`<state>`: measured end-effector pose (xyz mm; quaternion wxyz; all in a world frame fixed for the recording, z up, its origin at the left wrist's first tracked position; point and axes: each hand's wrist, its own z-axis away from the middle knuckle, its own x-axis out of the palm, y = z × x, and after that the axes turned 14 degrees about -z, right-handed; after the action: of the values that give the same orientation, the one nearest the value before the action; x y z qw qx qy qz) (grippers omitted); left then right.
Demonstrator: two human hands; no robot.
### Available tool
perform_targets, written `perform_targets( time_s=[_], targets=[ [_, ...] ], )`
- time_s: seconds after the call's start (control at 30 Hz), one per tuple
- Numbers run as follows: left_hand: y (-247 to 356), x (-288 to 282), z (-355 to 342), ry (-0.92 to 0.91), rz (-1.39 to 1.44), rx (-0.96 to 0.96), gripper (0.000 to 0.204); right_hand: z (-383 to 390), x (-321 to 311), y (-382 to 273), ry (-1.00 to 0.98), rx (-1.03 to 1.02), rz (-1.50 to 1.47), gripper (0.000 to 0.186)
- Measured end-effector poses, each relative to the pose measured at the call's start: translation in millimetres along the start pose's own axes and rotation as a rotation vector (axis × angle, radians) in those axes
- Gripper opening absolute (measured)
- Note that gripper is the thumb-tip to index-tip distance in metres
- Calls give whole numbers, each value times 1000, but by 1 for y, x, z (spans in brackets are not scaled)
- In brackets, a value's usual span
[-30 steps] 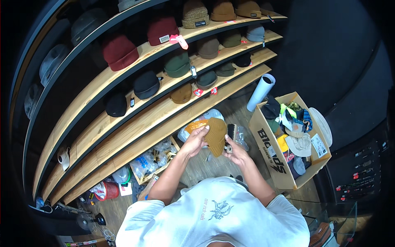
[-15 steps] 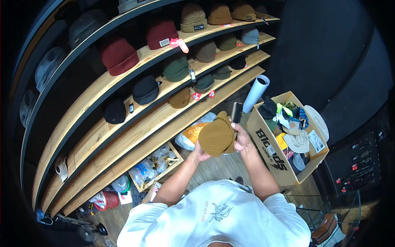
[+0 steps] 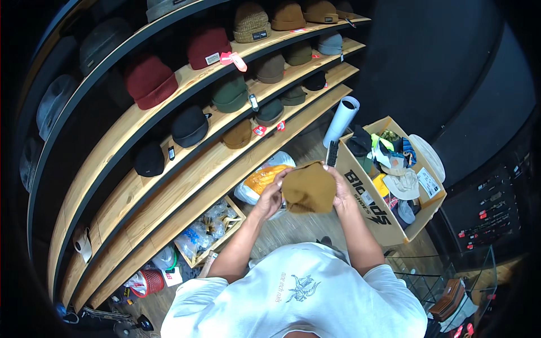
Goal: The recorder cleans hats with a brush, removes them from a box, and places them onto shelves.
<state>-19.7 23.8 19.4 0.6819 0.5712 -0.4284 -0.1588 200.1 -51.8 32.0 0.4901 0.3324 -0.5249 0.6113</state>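
Observation:
A mustard-brown knit beanie [image 3: 309,191] is held up between my two hands, over the floor in front of my chest. My left hand [image 3: 271,194] has its fingers closed on the beanie's left edge. My right hand [image 3: 342,188] grips the beanie's right side together with a black-bristled brush [image 3: 333,152], which sticks up behind the fingers. Below and behind the beanie lies a plastic bag [image 3: 260,182] with orange contents.
Curved wooden shelves [image 3: 129,124] of beanies line the left. An open cardboard box [image 3: 369,208] of caps stands right, beside a white rolled tube [image 3: 341,121]. A crate of plastic bags [image 3: 205,231], red basket [image 3: 151,281] and glass case [image 3: 473,265] sit lower.
The beanie has been turned over and around, from ribbed face to smoother face. The brush came up into my right hand, and both hands have shifted slightly.

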Motion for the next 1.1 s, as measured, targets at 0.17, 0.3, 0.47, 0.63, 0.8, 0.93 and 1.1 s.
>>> perform_targets(
  time_s=[0.17,0.3,0.47,0.63,0.8,0.93,1.1],
  targets=[
    [-21,-18,-1,-236,540,-283,59,-2,-40,-3,29,87,-97,37],
    [-35,11,-1,190,114,-168,56,-3,-57,1,31,90,56,41],
    [-44,1,-7,11,593,-124,50,3,-57,-4,35,161,72,40],
    [-28,33,19,-24,702,-159,46,-12,-51,14,-125,211,60,40],
    [-10,-7,70,132,737,33,53,-35,-34,65,77,507,175,31],
    [-1,-23,127,314,721,187,51,-75,-53,117,-160,798,295,34],
    [-2,-60,206,455,763,309,50,-62,-8,212,-99,806,387,37]
  ],
)
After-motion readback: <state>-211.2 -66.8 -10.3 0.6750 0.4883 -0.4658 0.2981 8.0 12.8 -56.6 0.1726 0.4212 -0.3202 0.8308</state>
